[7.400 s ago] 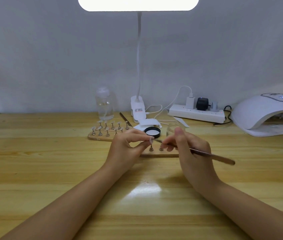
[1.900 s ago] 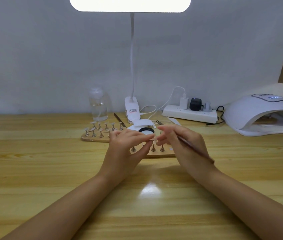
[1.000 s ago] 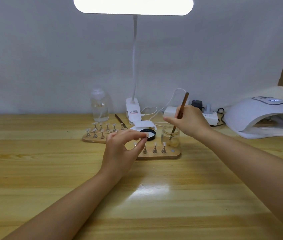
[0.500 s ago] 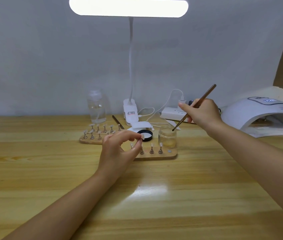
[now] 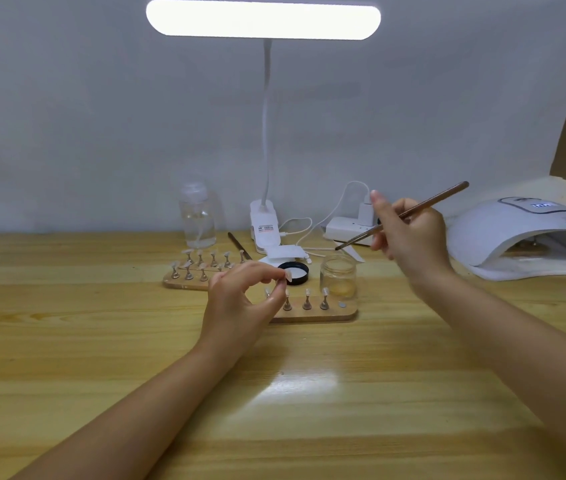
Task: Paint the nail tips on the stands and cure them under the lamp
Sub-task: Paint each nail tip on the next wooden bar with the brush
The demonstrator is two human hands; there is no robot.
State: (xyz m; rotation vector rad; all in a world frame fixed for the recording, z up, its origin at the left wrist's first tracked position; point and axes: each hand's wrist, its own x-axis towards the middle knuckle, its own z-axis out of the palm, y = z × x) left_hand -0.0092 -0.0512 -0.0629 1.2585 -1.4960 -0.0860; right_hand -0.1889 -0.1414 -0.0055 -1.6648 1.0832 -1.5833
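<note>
While my left hand (image 5: pixel 240 299) pinched one nail tip (image 5: pixel 287 276) between thumb and forefinger, lifted just above the near stand (image 5: pixel 312 311), my right hand (image 5: pixel 409 233) gripped the brush (image 5: pixel 402 215) up and to the right of it. The brush lay on a slant, handle high toward the curing lamp (image 5: pixel 524 233), bristles pointing down and left, hanging above the open jar (image 5: pixel 338 277) and not in it. So the tip sat left of and lower than the bristles, with the jar between them. I judged the next stroke meant bringing the bristles leftward and down along that same slant to the tip.
</note>
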